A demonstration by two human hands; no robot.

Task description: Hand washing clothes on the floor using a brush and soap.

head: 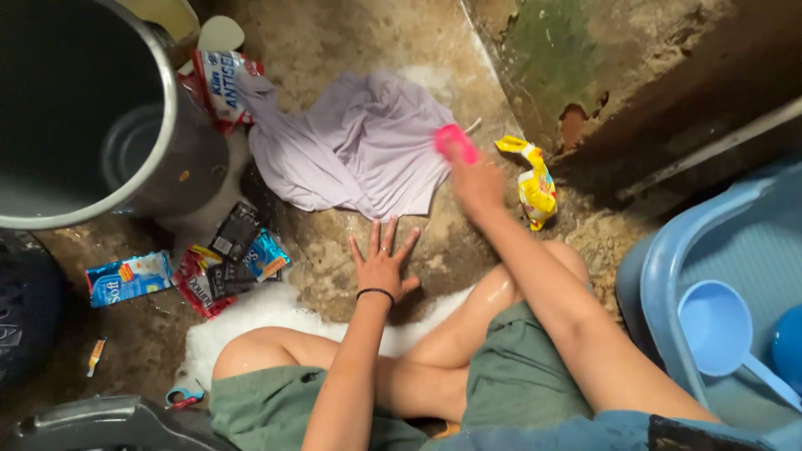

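Our right hand (474, 179) grips a pink brush (455, 142) on the lilac garment (355, 146); our left hand (383, 266), fingers spread, presses the floor (334, 33) (suds already there, scrubbing unfinished, we judge).

The right hand (474, 179) and pink brush (456, 142) are motion-blurred; the metal drum (159, 125) is cut off at the left edge.

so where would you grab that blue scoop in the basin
By its handle, coming from above at the lower right. The blue scoop lies bowl-up in the blue basin, and the handle runs out toward the near right, clear of the basin's wall.
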